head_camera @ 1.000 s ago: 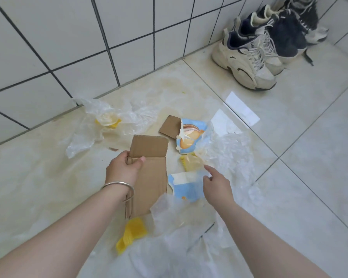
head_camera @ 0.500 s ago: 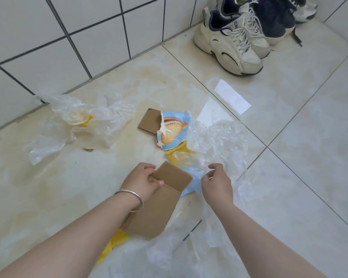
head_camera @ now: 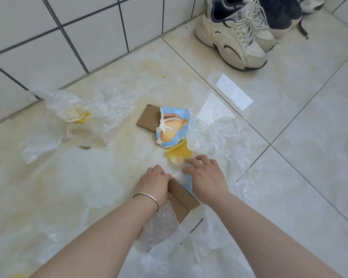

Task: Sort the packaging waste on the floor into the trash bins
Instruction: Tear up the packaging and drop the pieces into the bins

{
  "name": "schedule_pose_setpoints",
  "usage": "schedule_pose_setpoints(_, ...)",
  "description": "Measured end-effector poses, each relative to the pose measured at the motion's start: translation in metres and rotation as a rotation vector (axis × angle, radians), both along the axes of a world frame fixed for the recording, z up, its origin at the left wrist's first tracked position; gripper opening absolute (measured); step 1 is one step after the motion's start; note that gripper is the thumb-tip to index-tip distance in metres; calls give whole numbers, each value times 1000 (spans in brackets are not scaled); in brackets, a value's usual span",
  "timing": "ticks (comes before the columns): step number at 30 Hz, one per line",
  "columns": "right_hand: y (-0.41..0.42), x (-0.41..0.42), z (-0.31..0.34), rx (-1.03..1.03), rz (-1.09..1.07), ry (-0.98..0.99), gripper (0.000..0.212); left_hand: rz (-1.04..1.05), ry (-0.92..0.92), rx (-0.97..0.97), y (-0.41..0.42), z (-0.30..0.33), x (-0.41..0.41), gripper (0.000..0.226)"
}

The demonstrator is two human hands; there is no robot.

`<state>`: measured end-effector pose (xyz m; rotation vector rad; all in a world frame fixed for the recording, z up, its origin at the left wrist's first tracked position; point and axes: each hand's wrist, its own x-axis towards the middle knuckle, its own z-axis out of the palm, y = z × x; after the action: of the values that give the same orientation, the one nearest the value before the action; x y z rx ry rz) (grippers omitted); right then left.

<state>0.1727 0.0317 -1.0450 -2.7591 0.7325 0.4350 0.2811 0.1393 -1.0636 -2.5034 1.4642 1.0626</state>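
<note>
My left hand (head_camera: 155,182) is closed on a brown cardboard piece (head_camera: 182,199), lifted and tilted just below it. My right hand (head_camera: 206,175) hovers with fingers spread over a blue wrapper scrap (head_camera: 189,182) and a yellow ridged piece (head_camera: 178,152) under clear film. Farther out lie a torn blue cookie box panel (head_camera: 172,129) with a brown flap (head_camera: 149,117), and a crumpled clear plastic sheet (head_camera: 219,135). At the left sits a clear plastic bag (head_camera: 76,117) with a yellow bit inside. No trash bin is in view.
Bubble wrap (head_camera: 159,229) and more clear film lie under my forearms. Two white paper slips (head_camera: 234,94) rest on the floor tiles to the right. Several sneakers (head_camera: 235,35) stand at the back right against the white tiled wall (head_camera: 68,37).
My left hand pulled the cardboard piece off the floor toward me and tilted it. My right hand opened and reached forward over the blue scrap. The view shifted forward.
</note>
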Motion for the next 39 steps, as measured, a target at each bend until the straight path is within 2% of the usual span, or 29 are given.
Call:
schedule_pose_setpoints(4,-2,-5,1,-64,-104,194,37,12,-9,28,4,0,-1,30)
schedule_pose_setpoints(9,-7,-14,3,-135,-244,293,33,197,150,-67,16,10,5,8)
schedule_pose_setpoints(12,-7,-22,7,-147,-241,349,34,276,212,-103,36,16,21,40)
schedule_pose_setpoints(15,-6,-22,16,-182,-193,382,28,454,271,-172,57,24,46,37)
schedule_pose_setpoints(17,-5,-6,23,-226,-182,262,11,620,289,-239,65,28,60,34)
schedule_pose_setpoints(19,-7,16,23,-202,-219,57,10,750,323,-320,67,30,71,26)
schedule_pose_setpoints(20,-10,31,25,-120,-264,-34,7,828,357,-354,67,30,75,22)
schedule_pose_setpoints(23,-25,77,22,38,-352,-155,28,1071,452,-430,65,27,81,33)
schedule_pose_setpoints(26,-45,113,12,19,-330,-168,45,1229,553,-486,64,19,88,36)
schedule_pose_setpoints(30,-72,141,2,16,-281,-17,64,1371,666,-488,62,12,98,13)
schedule_pose_setpoints(34,-80,154,-7,44,-251,143,86,1444,655,-516,63,8,110,12)
schedule_pose_setpoints(36,-75,159,-12,23,-240,171,88,1453,634,-515,64,7,111,14)
schedule_pose_setpoints(39,-66,162,-16,48,-256,258,77,1459,622,-499,66,7,108,14)
